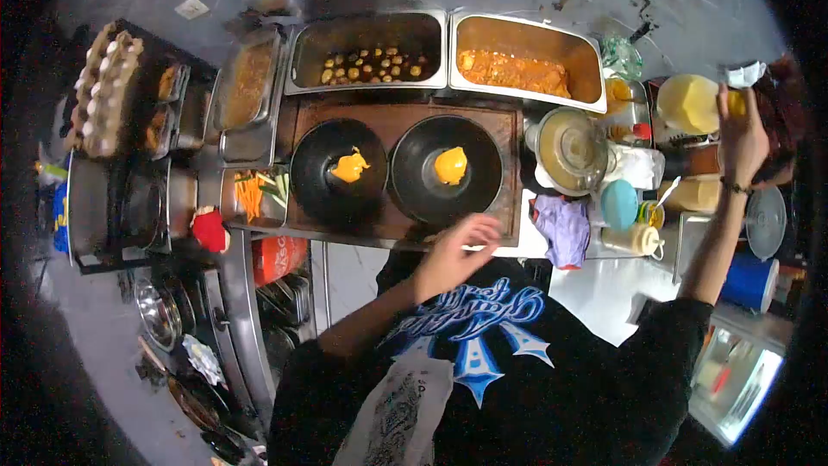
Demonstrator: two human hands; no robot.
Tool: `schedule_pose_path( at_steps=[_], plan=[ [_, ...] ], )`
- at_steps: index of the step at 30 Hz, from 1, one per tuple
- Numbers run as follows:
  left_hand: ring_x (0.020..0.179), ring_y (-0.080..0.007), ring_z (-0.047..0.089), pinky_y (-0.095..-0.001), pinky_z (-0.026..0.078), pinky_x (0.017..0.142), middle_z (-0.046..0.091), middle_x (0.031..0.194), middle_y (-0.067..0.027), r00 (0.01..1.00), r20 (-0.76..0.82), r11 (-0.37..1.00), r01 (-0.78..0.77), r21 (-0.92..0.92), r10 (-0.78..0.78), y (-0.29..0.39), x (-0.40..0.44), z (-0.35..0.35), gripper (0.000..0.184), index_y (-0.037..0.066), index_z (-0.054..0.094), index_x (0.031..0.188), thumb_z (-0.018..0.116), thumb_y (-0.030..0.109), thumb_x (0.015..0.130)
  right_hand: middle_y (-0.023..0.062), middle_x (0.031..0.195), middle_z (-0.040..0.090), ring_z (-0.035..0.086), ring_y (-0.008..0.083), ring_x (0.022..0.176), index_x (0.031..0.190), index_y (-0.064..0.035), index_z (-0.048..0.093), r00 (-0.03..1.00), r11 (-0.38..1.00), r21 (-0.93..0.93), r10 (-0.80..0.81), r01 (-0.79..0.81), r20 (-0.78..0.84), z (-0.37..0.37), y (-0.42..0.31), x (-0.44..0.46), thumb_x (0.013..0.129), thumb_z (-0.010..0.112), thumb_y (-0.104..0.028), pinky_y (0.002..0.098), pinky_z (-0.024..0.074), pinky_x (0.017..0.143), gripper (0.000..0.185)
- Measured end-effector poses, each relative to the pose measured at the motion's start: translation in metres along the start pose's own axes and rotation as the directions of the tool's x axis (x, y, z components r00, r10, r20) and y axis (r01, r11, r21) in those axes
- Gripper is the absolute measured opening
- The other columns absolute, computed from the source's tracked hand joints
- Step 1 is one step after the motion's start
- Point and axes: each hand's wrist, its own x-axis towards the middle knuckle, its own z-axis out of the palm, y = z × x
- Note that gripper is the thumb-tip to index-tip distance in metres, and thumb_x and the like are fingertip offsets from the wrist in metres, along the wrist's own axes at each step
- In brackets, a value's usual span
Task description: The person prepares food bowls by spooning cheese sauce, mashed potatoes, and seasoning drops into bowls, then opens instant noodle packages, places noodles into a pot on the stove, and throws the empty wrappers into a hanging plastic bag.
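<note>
My left hand [461, 250] hovers at the board's near edge, below the right black bowl, its fingers loosely apart and nothing visible in them. This black bowl [418, 194] holds a thick orange-yellow dollop [450, 166]. Beside it, another black bowl [315, 185] has a smaller, spread dollop [350, 167]. Far to the right, my right hand [747, 140] is raised with fingers closed at something yellow [736, 103], too blurred to name. Next to it is a pale yellow rounded container [687, 103]; whether the hand touches it I cannot tell.
Behind the board [302, 112], one steel pan [366, 30] holds round brown pieces, another [530, 28] orange-red food. Eggs [105, 91] stand left, near carrot sticks [247, 194]. Right are a lidded glass pot [572, 151], a purple cloth [562, 229] and a squeeze bottle [634, 240].
</note>
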Motion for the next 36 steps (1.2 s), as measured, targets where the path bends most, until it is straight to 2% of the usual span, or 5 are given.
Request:
schedule_pose_path(
  at_steps=[11,17,24,29,36],
  plan=[
    [0.107,-0.0165,0.054,-0.0433,0.051,0.086,0.053,0.122,-0.0026,0.794,0.560,0.293,0.492,-0.820,0.234,-0.030,0.003,0.008,0.064,0.023,0.032,0.137,0.066,0.021,0.083,0.0143,0.112,0.059,0.055,0.0198,0.100,0.125,0.0066,0.047,0.835,0.591,0.599,0.465,-0.540,0.295,-0.165,-0.203,-0.107,0.087,0.056,-0.003,0.0300,0.0427,0.090,0.040],
    [0.115,-0.0253,0.051,-0.0512,0.045,0.092,0.053,0.123,-0.0077,0.695,0.717,0.079,0.714,-0.696,0.041,-0.071,-0.032,-0.077,0.053,0.010,0.045,0.127,0.067,0.024,0.081,0.0212,0.092,0.054,0.053,0.0336,0.080,0.096,0.0048,0.058,0.831,0.743,0.633,-0.200,-0.216,0.519,-0.200,-0.265,-0.113,0.075,0.065,-0.041,0.0411,0.0430,0.079,0.050],
    [0.122,-0.0270,0.045,-0.0454,0.033,0.105,0.048,0.131,-0.0111,0.871,0.452,0.180,0.484,-0.857,-0.191,-0.042,-0.024,-0.165,0.056,0.005,0.040,0.133,0.058,0.020,0.082,0.0113,0.099,0.057,0.060,0.0385,0.094,0.084,-0.0151,0.060,0.844,0.620,0.672,-0.537,0.405,-0.014,-0.187,-0.286,-0.103,0.054,0.071,-0.008,0.0410,0.0556,0.071,0.033],
    [0.114,-0.0269,0.050,-0.0374,0.038,0.101,0.052,0.123,-0.0143,0.990,-0.134,0.842,-0.111,-0.528,0.046,-0.002,-0.014,-0.205,0.061,-0.002,0.040,0.129,0.062,0.013,0.074,0.0169,0.103,0.060,0.057,0.0348,0.099,0.110,-0.0042,0.052,0.817,0.735,0.512,0.097,-0.444,0.569,-0.114,-0.284,-0.175,0.073,0.066,-0.003,0.0391,0.0466,0.082,0.040],
    [0.103,-0.0188,0.053,-0.0312,0.044,0.090,0.052,0.112,-0.0102,0.883,-0.280,0.904,-0.284,0.320,0.377,0.052,0.003,-0.187,0.067,0.002,0.041,0.123,0.074,0.002,0.066,0.0192,0.102,0.057,0.051,0.0388,0.097,0.113,-0.0035,0.050,0.693,0.718,0.523,-0.080,-0.459,0.717,0.028,-0.287,-0.293,0.070,0.071,-0.014,0.0447,0.0397,0.085,0.049]
  ],
)
